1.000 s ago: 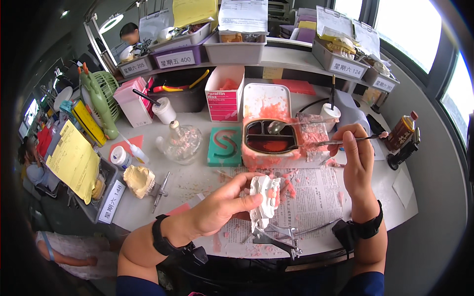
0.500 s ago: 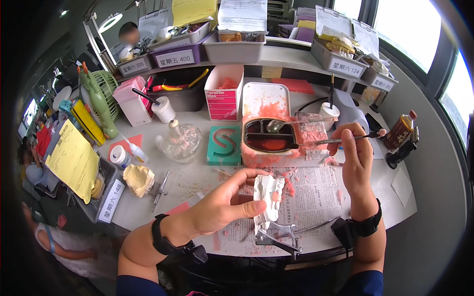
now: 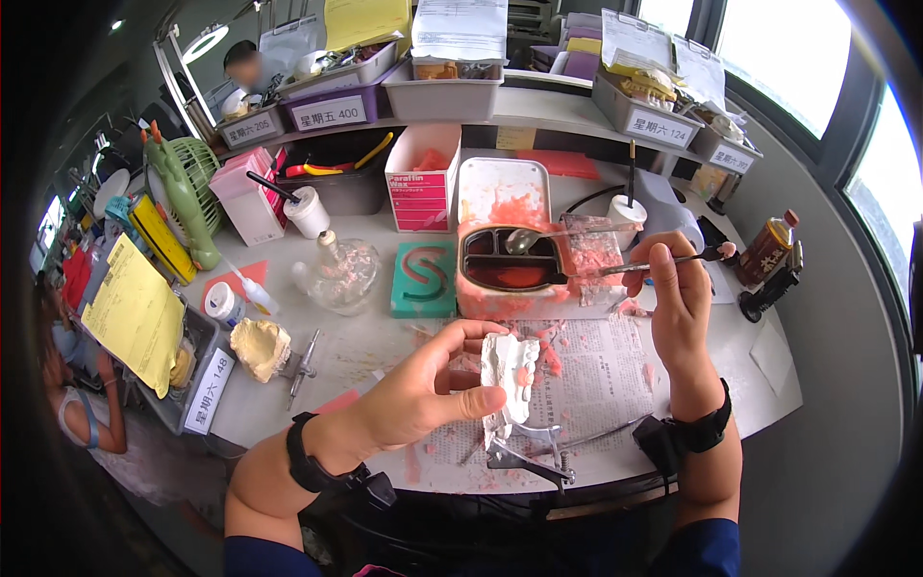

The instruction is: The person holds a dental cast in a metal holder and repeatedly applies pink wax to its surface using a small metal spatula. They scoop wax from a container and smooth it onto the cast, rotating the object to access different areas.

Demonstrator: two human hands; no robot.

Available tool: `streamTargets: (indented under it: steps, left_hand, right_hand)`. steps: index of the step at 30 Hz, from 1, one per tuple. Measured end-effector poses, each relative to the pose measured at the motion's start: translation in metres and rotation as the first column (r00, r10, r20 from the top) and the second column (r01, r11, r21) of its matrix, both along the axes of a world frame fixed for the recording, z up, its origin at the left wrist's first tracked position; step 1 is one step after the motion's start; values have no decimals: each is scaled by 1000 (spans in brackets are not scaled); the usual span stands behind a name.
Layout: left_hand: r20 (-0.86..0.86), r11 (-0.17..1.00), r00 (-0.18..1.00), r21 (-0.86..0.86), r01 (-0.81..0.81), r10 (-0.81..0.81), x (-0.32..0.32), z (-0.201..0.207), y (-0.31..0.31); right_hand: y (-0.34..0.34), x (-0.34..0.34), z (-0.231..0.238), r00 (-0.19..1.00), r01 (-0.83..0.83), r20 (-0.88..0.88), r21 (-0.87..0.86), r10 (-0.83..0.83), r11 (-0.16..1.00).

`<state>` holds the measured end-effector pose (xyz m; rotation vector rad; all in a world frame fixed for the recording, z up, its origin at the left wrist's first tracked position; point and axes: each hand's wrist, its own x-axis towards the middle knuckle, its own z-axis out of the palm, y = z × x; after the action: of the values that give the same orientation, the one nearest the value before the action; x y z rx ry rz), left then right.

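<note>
My left hand is closed round a white plaster dental cast, thumb on its near side and fingers behind. A metal articulator hangs from the cast's lower end, over the newspaper. A row of teeth faces right, with a little pink wax among them. My right hand pinches a wax knife, whose far end points left at the right rim of the wax pot. Dark red melted wax fills the pot's compartments, and a spoon rests across it.
Wax scraps litter the newspaper. Left of the pot lie a green block, a glass spirit lamp and a yellowish cast. A bottle stands at right. Labelled bins line the shelf behind; a person is far left.
The cast has turned slightly in my left hand, showing more of its toothed side. The knife stays at the pot's right rim. The whole view has shifted a little, and the person at far left has moved.
</note>
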<state>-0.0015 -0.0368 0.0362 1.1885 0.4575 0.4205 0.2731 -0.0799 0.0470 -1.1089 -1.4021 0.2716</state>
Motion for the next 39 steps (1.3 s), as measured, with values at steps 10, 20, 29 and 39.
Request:
streamTargets:
  steps: [10,20,29,39]
  left_hand:
    - [1,1000,1000,13,-8,8,1,0,1]
    - [29,999,1000,31,-9,9,1,-5,2]
    - [93,998,996,-67,-7,13,0,-9,3]
    - [160,1000,987,2,15,-15,1,-10,4]
  right_hand:
    - [-1,1,0,1000,-8,-4,-25,8,1000]
    - [-4,0,2,1000,4,0,-25,-4,1000]
    - [-3,0,1,1000,16,5,-48,-15,999]
    - [-2,-2,1,1000,-8,24,-13,8,1000]
